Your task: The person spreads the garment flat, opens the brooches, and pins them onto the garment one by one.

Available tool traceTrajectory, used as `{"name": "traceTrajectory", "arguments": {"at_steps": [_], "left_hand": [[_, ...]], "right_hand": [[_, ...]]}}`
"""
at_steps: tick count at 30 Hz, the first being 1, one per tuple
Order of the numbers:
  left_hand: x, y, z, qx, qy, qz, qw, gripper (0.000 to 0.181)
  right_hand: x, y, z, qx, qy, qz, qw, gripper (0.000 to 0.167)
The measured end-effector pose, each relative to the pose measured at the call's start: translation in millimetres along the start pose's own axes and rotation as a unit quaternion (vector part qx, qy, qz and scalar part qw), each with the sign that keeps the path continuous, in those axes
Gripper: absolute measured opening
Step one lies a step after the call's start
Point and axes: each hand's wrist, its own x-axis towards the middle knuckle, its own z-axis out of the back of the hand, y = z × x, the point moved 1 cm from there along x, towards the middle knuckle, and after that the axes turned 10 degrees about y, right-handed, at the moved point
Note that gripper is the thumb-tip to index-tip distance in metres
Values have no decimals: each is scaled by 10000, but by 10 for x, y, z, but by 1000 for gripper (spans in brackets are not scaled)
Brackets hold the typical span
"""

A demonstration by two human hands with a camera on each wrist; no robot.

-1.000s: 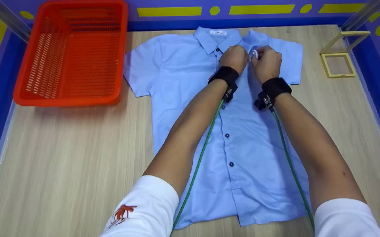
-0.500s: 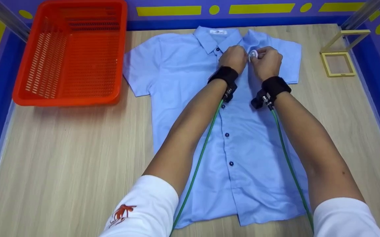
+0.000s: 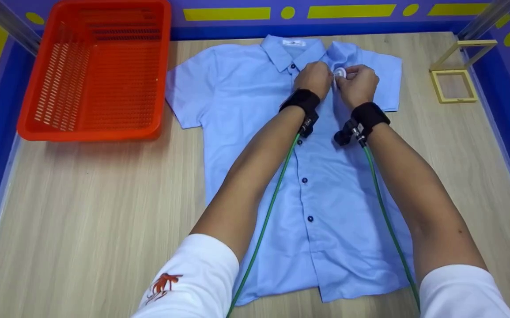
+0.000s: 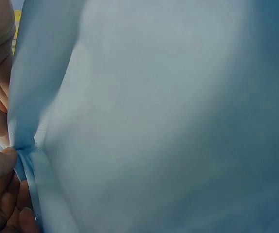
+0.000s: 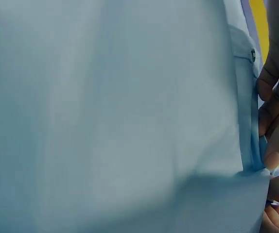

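A light blue short-sleeved shirt [image 3: 255,119] lies face up with its dark buttons down the front. My left hand [image 3: 314,79] pinches a fold of its chest cloth just right of the collar, as the left wrist view also shows in the bunched fabric [image 4: 27,155]. Close beside it, my right hand [image 3: 358,86] holds a small white round badge-like piece [image 3: 340,72] between thumb and fingers, against the raised cloth. In the right wrist view, fingertips [image 5: 275,158] meet at the gathered shirt edge. The badge's underside and any pin are hidden.
An orange-red plastic basket [image 3: 162,88] stands at the back left of the wooden table [image 3: 104,221]. A small yellow frame [image 3: 438,88] stands at the back right. Green cables [image 3: 277,190] run from both wrist cameras over the shirt. Blue-purple walls [image 3: 237,33] edge the table.
My right hand has turned slightly, and the white round piece now shows more of its face. The shirt's right sleeve has drawn a little to the left. My left hand stays in place.
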Motion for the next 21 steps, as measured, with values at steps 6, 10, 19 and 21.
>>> {"name": "traceTrajectory", "arguments": {"at_steps": [6, 10, 19, 21], "left_hand": [[-7, 0, -4, -45, 96, 10, 9999, 26], [-17, -1, -12, -10, 103, 17, 9999, 28], [-28, 1, -27, 127, 18, -205, 9997, 36], [-36, 4, -24, 190, 15, -263, 9995, 36]], "right_hand": [[12, -29, 20, 1023, 333, -590, 9924, 32], [18, -24, 23, 1703, 479, -798, 9810, 34], [-10, 8, 24, 3525, 700, -1230, 9251, 41], [-18, 7, 27, 3730, 753, -1321, 9153, 41]]}}
